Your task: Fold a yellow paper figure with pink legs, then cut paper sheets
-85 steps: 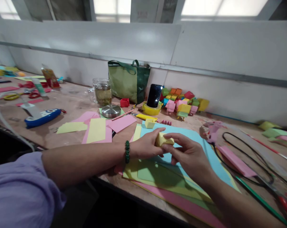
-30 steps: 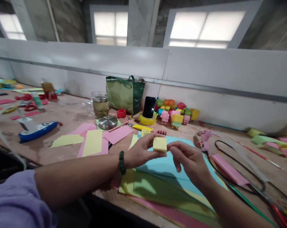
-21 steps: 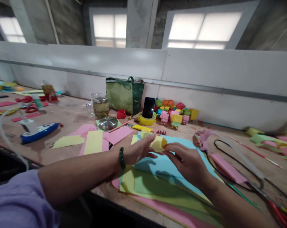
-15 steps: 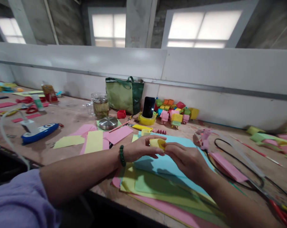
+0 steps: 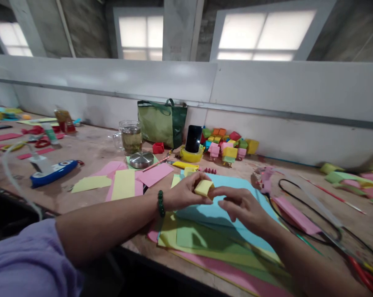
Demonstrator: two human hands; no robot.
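A small folded yellow paper box point(image 5: 204, 187) is pinched in my left hand point(image 5: 186, 192), thumb and fingers closed round it just above the table. A green bead bracelet point(image 5: 160, 203) circles that wrist. My right hand point(image 5: 242, 206) is beside the box with its fingertips touching the box's right edge, fingers loosely curled. Both hands hover over a blue paper sheet point(image 5: 232, 198) that lies on a stack of green, yellow and pink sheets point(image 5: 205, 243).
Behind the hands stand a phone in a yellow holder point(image 5: 193, 142), a pile of coloured paper boxes point(image 5: 229, 146), a green bag point(image 5: 161, 121), a glass mug point(image 5: 129, 136) and a metal lid point(image 5: 141, 159). A black cable point(image 5: 310, 214) loops at the right. Loose pink and yellow sheets point(image 5: 124, 181) lie left.
The yellow box was lifted and shown flat, then lowered and turned between both hands. Now the left hand holds it tilted while the right hand's fingers have slid off to its edge.
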